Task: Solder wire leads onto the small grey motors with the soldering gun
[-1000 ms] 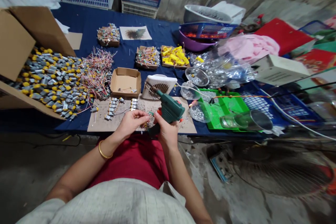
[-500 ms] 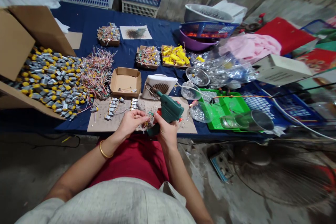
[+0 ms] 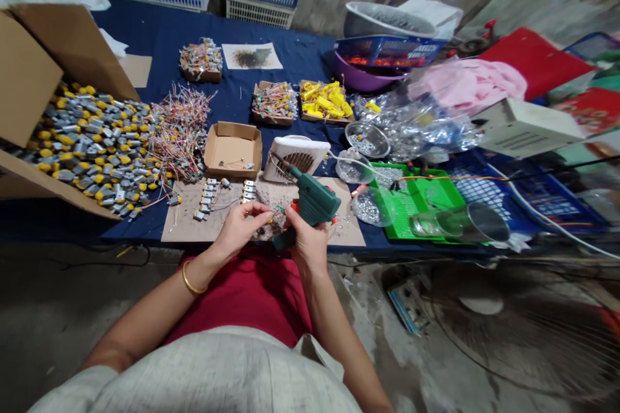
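Note:
My right hand (image 3: 310,242) is wrapped round a green soldering gun (image 3: 317,199), whose tip points up and left at the white fan-like unit (image 3: 296,158). By its thumb and fingertips sits a tiny green circuit board (image 3: 279,209). My left hand (image 3: 242,226) is closed in a pinch just left of that board; the tiny piece in its fingertips is too small to make out. Below them lies a cardboard sheet (image 3: 186,229) with specks on it. Small motors (image 3: 208,197) stand in rows on the sheet, left of my hands.
A carton (image 3: 77,64) spills motors at the left, beside a heap of wires (image 3: 181,122). A shallow cardboard box (image 3: 232,148), a box of yellow parts (image 3: 327,101), metal bowls and a green tray (image 3: 436,193) surround the work spot. A floor fan (image 3: 523,316) stands lower right.
Both hands and the soldering gun stay nearly in place. The pieces between my fingertips have shifted slightly, and the camera view has moved a little.

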Tool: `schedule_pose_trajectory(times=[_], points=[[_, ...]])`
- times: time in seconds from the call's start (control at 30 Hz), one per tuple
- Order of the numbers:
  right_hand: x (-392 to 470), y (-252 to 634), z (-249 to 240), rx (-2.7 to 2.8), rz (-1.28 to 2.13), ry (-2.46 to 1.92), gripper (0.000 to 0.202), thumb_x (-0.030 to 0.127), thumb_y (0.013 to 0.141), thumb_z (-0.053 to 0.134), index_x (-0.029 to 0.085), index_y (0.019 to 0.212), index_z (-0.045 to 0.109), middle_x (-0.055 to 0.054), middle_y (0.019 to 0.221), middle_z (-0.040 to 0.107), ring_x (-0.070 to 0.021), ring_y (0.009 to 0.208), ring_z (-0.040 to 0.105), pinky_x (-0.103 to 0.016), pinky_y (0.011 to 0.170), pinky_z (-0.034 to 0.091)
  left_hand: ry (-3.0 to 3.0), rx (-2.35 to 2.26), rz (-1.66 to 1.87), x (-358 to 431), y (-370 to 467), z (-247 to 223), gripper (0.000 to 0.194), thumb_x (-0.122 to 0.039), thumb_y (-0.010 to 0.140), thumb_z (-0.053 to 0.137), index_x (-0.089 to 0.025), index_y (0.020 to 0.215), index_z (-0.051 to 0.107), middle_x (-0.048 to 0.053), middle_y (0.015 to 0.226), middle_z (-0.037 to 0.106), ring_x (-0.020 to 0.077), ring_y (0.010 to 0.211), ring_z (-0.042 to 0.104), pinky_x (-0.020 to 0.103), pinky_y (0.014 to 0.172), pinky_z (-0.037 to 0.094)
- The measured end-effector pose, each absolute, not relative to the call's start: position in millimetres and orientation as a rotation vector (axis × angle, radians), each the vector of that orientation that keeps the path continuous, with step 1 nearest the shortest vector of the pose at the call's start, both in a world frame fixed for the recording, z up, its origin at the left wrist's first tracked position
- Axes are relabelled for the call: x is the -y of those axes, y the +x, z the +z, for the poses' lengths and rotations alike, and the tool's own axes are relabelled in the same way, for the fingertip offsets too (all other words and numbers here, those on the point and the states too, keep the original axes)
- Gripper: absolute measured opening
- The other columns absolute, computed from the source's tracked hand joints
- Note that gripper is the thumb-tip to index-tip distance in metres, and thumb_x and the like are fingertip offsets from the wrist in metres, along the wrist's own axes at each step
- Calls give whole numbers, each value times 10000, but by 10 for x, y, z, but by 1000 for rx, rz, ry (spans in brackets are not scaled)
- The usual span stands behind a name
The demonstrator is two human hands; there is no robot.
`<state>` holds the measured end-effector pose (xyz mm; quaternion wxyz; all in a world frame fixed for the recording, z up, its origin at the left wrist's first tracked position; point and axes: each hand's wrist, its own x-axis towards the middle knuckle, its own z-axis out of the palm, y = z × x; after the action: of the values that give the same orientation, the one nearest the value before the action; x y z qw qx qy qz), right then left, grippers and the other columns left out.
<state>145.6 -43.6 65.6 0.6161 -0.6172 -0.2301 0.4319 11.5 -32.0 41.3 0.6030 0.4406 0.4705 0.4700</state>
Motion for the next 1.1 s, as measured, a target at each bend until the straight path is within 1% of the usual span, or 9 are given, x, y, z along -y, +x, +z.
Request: schedule_pose_trajectory(times=[0.33,0.47,0.6,0.73,0.87,1.0,1.1], points=[[422,1460,604,517,997,-1395,372,329,541,872,134,820,722,7,611,641,-94,493,514,-247,500,433,974,-1103,1074,310,110,413,227,-341,701,767,-146,813,741,21,736,697,115,676,592,222,656,469],[426,1461,599,526,1007,-1399,338,337,550,867,133,769,711,15,579,623,-91,482,505,-238,480,414,962,-1088,1074,312,102,460,237,-351,692,775,-142,796,737,22,730,695,116,669,593,227,652,465],[425,1454,605,509,1015,-1404,330,341,536,870,130,723,698,18,557,605,-95,476,493,-243,469,406,869,-1060,1042,307,94,519,294,-387,640,810,-135,758,715,25,696,690,120,642,589,237,633,463],[424,1443,613,490,1019,-1398,313,320,531,867,135,707,685,25,551,595,-88,462,481,-239,460,398,781,-1037,1025,292,88,540,331,-399,603,831,-131,742,698,27,692,692,126,659,610,248,667,479],[429,1449,585,509,1027,-1376,324,321,557,866,138,763,694,34,555,591,-86,466,485,-232,462,389,754,-1030,1028,282,75,531,354,-406,584,842,-130,746,691,20,702,689,125,680,618,257,715,490],[429,1459,553,538,1018,-1364,354,328,577,862,134,830,707,36,573,603,-88,474,491,-236,477,390,750,-1009,1018,277,61,521,375,-422,580,845,-129,750,683,17,704,683,119,674,611,250,698,483],[426,1458,549,545,1004,-1355,365,324,573,864,131,841,709,33,598,615,-88,492,491,-235,491,398,757,-998,1005,271,51,516,369,-422,591,840,-129,750,682,23,704,685,120,675,607,249,695,479]])
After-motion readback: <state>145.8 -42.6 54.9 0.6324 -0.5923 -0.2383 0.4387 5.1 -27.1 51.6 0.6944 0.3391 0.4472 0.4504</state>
